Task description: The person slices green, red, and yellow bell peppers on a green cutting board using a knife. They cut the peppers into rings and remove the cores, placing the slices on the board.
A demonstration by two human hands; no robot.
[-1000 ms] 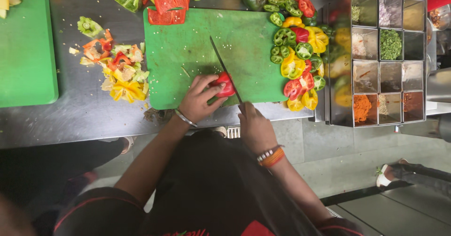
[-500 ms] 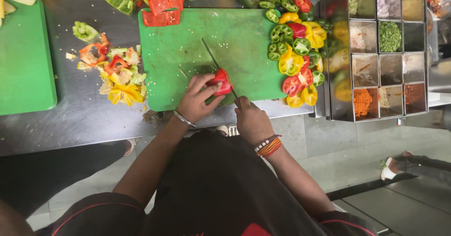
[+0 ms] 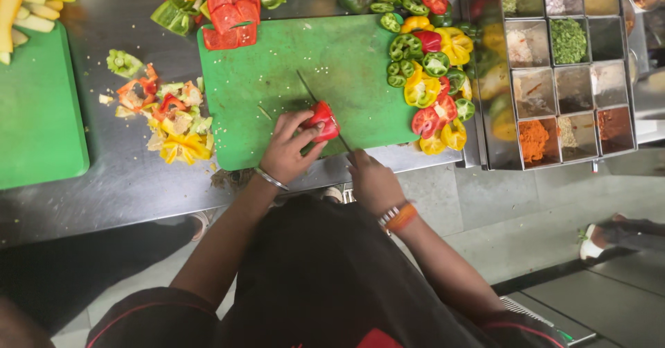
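Slicing a red bell pepper on the green plastic cutting board.

Left hand (image 3: 287,150) clamped over the glossy red bell pepper (image 3: 323,120), fingers curled on its top; right hand (image 3: 370,179) closed round the handle of a thin-bladed kitchen knife (image 3: 320,109), blade running along the pepper's right side. Compared with half a second ago, much the same grip and pose, with the blade still against the pepper. Pepper sitting near the front edge of the green board (image 3: 277,64), whole-looking and rounded. Just right of the board, rings of red, yellow and green pepper (image 3: 429,77); beyond them, a steel tray of square compartments (image 3: 564,71) holding chopped green herbs (image 3: 568,39), orange shreds (image 3: 533,140) and reddish powder (image 3: 613,123). Left of the board, a heap of pepper trimmings (image 3: 170,116).
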